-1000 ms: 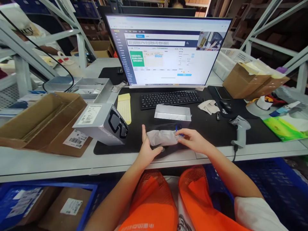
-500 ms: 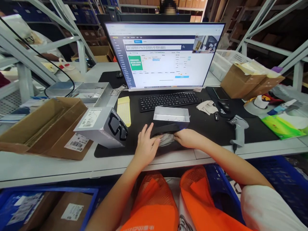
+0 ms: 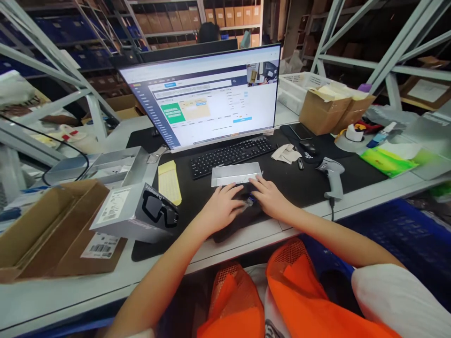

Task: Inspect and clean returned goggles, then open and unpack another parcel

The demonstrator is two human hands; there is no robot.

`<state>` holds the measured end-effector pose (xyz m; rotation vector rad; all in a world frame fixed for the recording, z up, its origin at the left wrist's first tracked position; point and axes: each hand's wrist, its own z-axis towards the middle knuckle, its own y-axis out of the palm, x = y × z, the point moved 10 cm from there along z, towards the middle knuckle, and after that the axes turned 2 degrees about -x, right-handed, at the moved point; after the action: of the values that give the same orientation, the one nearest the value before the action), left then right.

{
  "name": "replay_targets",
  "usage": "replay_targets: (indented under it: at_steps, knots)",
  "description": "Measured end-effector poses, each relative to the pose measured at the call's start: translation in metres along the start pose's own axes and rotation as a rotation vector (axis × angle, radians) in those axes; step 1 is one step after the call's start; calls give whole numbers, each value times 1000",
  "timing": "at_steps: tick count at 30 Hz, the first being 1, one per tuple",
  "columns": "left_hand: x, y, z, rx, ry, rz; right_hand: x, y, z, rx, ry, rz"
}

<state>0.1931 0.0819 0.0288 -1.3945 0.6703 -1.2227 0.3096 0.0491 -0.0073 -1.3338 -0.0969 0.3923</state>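
- Grip first: the left hand [image 3: 221, 206] and right hand [image 3: 269, 197] curve over a dark item [image 3: 245, 191]; whether they clench it or merely rest on it, I cannot tell.
- That item sits at the frame's centre, against the near side of an open silver box [image 3: 237, 170]. With so much covered by fingers, it could slip unnoticed if one hand lets go.
- Pressing forward might shove the silver box into the keyboard [image 3: 232, 157], since nothing visible braces it.
- As for looks, the item is mostly hidden: black, with a shiny bluish patch between the hands; its outline is unclear. The silver box is pale, narrow and lidless.
- Further out, a printed box [image 3: 137, 216] leans at left of the frame on the worktop [image 3: 63, 295]; a bumped forearm could perhaps tip it.
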Motion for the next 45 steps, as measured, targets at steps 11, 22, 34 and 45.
replay_targets:
  at_steps: [11,22,34,45]
  knots:
    - [-2,39,28,-152,47,105,23,-18,-4,117,33,226]
    - [-39,-10,5,75,-90,-347,-32,-44,44,-286,129,260]
    - [-6,2,-83,424,-266,-142,-113,-18,37,-438,-216,380]
    - [9,8,-116,436,-570,-38,14,-12,-20,-81,-1,334]
